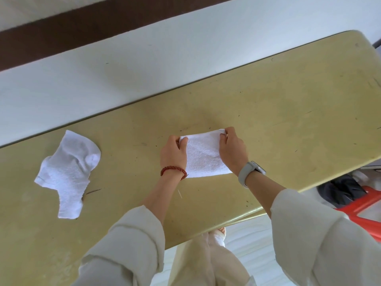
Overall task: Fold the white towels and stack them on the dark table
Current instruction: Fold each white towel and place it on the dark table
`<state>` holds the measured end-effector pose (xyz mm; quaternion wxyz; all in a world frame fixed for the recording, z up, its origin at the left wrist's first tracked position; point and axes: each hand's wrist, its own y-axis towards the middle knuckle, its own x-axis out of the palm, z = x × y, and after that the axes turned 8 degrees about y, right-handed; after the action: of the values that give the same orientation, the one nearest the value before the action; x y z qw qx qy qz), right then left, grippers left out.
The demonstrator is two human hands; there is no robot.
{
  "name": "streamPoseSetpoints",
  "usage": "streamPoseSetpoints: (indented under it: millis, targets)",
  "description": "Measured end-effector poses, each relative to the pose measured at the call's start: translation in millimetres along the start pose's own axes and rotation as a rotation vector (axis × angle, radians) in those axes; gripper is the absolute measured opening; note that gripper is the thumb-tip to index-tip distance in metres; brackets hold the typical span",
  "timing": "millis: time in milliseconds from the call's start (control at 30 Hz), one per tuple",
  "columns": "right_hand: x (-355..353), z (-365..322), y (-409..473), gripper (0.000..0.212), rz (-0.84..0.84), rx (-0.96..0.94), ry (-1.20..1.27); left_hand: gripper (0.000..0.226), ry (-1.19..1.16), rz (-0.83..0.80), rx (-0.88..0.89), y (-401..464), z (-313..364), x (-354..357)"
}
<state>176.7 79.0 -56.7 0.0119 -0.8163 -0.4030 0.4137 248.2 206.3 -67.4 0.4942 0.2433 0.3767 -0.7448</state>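
My sleeves frame both hands, left hand (173,153) and right hand (232,150), pinching the far corners of a white towel (203,155) on the table (288,104). Mid-fold, I judge; next, bring those corners toward me, square. A crumpled towel (68,172) waits well left.

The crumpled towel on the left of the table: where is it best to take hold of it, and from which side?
Probably at the far corner of the crumpled towel, coming from above with the left hand. That upper part lies raised and bunched, so fingers can pinch it, while the near end lies flat on the table.
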Motion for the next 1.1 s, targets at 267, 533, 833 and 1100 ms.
streamPoseSetpoints:
  millis: [267, 533, 833, 1100]
  targets:
    - [4.3, -3.3, 5.0, 0.016, 0.02, 0.072, -0.053, 0.025, 0.123, -0.02, -0.016, 3.4, 2.4, -0.7]
    - [-10.2, -0.7, -9.9, 0.03, 0.216, -0.067, -0.168, 0.03, -0.137, -0.073, -0.149, -11.1, 4.3, -16.0]
    - [20.4, 14.4, -23.2, 0.044, -0.067, -0.848, -0.558, 0.035, -0.181, -0.188, -0.116, -42.8, -14.1, -21.1]
    - [31.9, 27.9, -19.3, 0.049, -0.131, -0.71, -0.686, 0.035, 0.17, -0.198, -0.011, -48.4, -21.0, -19.1]
